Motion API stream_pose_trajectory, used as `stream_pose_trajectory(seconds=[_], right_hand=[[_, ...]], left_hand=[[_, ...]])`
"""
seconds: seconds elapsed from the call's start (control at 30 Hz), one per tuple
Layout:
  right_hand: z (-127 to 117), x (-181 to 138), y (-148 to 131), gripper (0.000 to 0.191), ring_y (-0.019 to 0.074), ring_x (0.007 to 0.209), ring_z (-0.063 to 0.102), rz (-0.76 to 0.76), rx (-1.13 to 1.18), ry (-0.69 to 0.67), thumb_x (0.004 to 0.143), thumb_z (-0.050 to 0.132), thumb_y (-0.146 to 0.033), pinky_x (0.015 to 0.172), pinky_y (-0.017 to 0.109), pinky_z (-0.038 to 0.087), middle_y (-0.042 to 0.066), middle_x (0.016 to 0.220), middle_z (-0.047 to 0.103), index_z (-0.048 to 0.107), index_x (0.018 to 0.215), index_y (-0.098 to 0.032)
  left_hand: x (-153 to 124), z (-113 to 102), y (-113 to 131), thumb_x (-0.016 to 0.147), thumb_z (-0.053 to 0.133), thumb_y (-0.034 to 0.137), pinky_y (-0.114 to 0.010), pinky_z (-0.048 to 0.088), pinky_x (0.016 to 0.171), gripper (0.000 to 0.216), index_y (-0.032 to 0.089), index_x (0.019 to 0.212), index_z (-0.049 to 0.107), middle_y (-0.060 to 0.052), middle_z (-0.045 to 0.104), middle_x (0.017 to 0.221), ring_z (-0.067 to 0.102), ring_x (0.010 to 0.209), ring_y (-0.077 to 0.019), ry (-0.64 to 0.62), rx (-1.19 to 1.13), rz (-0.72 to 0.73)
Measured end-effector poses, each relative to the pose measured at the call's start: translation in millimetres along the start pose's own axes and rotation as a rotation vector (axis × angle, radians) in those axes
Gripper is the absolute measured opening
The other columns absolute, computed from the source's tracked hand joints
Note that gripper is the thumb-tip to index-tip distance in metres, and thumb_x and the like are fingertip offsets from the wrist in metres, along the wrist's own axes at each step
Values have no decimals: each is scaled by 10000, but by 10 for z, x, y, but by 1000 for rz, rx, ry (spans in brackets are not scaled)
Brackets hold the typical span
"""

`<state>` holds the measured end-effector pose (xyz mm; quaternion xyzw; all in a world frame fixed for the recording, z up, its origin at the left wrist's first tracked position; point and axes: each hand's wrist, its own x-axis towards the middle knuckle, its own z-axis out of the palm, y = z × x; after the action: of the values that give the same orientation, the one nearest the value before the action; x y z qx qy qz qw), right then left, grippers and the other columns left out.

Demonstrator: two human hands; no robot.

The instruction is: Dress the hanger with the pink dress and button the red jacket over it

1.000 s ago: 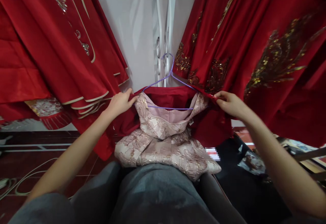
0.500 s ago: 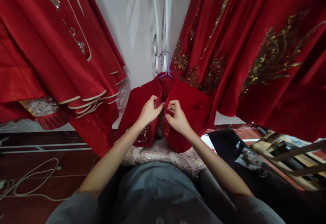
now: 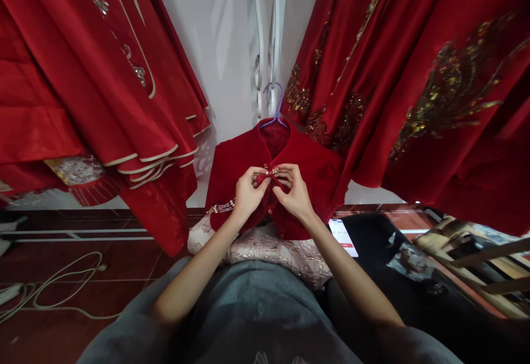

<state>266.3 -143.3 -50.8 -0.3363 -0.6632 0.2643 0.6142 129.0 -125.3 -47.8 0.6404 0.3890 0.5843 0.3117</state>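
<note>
Centre frame: left hand (image 3: 247,191) and right hand (image 3: 292,191) meet at the front opening of a red velvet jacket (image 3: 232,168), fingers (image 3: 260,175) of both pinched narrow on a small beaded clasp (image 3: 271,172) just below the collar. Jacket hangs on a purple hanger (image 3: 274,104), hook up by a white wall (image 3: 219,49). Pink brocade garment (image 3: 285,253) shows below the hem, resting w/ the person's lap. Red embroidered gowns (image 3: 414,77) fill upper left & right; phone (image 3: 343,237) lies lower right.

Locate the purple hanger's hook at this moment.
Head view, centre: the purple hanger's hook rises from the red jacket collar, against the white wall, between the hanging red garments.
</note>
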Motion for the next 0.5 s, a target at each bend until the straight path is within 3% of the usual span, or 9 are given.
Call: stream_pose_trajectory(seconds=[0.1, 0.23, 0.37, 0.5], right_hand=[[-13, 11, -62, 323, 187, 1002, 642, 25, -4, 10, 782, 629, -242, 874, 363, 551, 55, 1088, 646, 489, 1073, -251], [-24, 43, -89, 194, 202, 946, 675, 72, -18, 98, 859, 588, -400, 818, 358, 572, 55, 1007, 685, 558, 967, -242], [-38, 106, -77, 200, 212, 936, 688, 59, -18, 131, 854, 600, -428, 827, 366, 576, 54, 978, 700, 592, 914, -238], [-41, 153, -64, 221, 212, 933, 696, 59, 11, 169, 838, 620, -431, 843, 375, 580, 59, 979, 717, 601, 926, -230]], left_hand=[[7, -42, 43, 783, 631, 210, -336, 541, 831, 139, 215, 918, 601, -61, 699, 969, 673, 916, -197, -22, 62, 20], [11, -114, 165, 818, 600, 244, -337, 535, 815, 131, 236, 947, 622, -55, 702, 988, 675, 873, -197, -94, 255, 152], [97, -178, 315, 823, 580, 236, -323, 503, 782, 95, 234, 910, 619, -46, 694, 919, 653, 834, -195, -207, 462, 294], [229, -198, 391, 838, 564, 253, -296, 467, 709, 64, 220, 819, 616, -34, 684, 832, 630, 740, -173, -278, 520, 356]])
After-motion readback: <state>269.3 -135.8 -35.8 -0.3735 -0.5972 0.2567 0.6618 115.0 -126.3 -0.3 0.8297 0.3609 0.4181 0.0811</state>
